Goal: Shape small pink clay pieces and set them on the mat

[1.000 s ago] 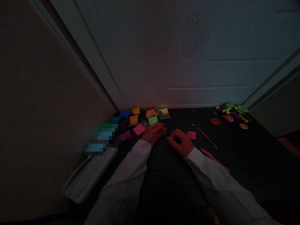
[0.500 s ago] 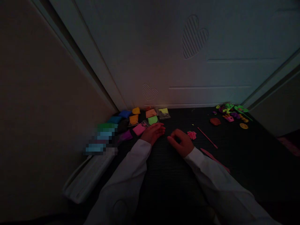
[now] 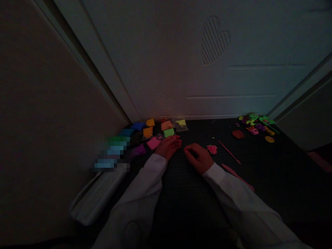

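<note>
My left hand [image 3: 168, 147] is turned palm upward over the dark table, its fingers stretched out and slightly curved. Facing it across a small gap, my right hand [image 3: 199, 157] has its thumb and fingertips brought together in a pinch. Whether a tiny piece sits between those fingertips is too dark to make out. Just right of the right hand lies a cluster of small pink clay pieces [image 3: 212, 149]. A thin pink modelling stick [image 3: 229, 152] and a pink clay knife [image 3: 238, 177] lie beyond it to the right.
Bagged coloured clay, including a pink pack [image 3: 154, 143] and a purple pack [image 3: 138, 150], lines the left and back. A white case [image 3: 100, 193] lies at left. Finished clay figures [image 3: 255, 124] and a reddish-brown lump [image 3: 238, 134] are at far right. A white panel [image 3: 181, 69] stands behind.
My right hand has shifted very slightly left, with its fingertips closer together. The left hand has barely moved, its palm tilted a little more upward.
</note>
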`<state>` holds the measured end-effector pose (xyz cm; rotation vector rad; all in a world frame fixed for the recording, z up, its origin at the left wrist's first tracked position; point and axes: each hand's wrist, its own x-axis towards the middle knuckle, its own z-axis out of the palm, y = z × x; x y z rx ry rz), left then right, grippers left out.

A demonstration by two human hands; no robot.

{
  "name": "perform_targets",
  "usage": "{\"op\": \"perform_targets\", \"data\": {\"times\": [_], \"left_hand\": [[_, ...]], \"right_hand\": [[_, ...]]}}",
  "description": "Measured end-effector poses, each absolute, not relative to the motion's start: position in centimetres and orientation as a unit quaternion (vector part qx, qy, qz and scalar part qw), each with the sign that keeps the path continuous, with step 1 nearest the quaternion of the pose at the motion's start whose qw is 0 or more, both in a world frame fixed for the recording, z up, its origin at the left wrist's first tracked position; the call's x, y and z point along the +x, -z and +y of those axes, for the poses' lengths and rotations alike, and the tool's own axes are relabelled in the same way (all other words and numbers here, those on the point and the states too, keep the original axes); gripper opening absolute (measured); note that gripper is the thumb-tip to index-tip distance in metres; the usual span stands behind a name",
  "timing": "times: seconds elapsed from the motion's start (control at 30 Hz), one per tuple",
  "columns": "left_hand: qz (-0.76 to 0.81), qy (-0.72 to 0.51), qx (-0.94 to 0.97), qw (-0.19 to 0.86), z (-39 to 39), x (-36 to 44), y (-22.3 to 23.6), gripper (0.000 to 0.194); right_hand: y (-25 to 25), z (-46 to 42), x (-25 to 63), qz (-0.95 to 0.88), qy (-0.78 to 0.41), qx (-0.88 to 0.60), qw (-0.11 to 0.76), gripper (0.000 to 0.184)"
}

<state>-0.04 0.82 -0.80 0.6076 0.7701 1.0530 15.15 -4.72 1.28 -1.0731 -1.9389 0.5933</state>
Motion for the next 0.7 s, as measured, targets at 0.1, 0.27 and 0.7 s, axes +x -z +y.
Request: {"op": "perform_targets", "data": {"times": [0.1,0.27,0.7], "left_hand": [[0.35,-0.483,0.272,0.755,0.9,-0.1,0.8,0.015],[0.355,-0.48,0.261,0.758,0.8,-0.3,0.5,0.011],[0.338,-0.501,0.246,0.758,1.0,-0.7,1.1,0.009]], "right_hand": [[-1.2,-4.8,15.1,-0.769,-0.234,-0.443,0.397,0.011],[-0.9,-4.7,15.0,-0.752,-0.236,-0.468,0.401,0.012],[0.4,-4.3,14.5,-0.752,-0.222,-0.486,0.387,0.014]]}}
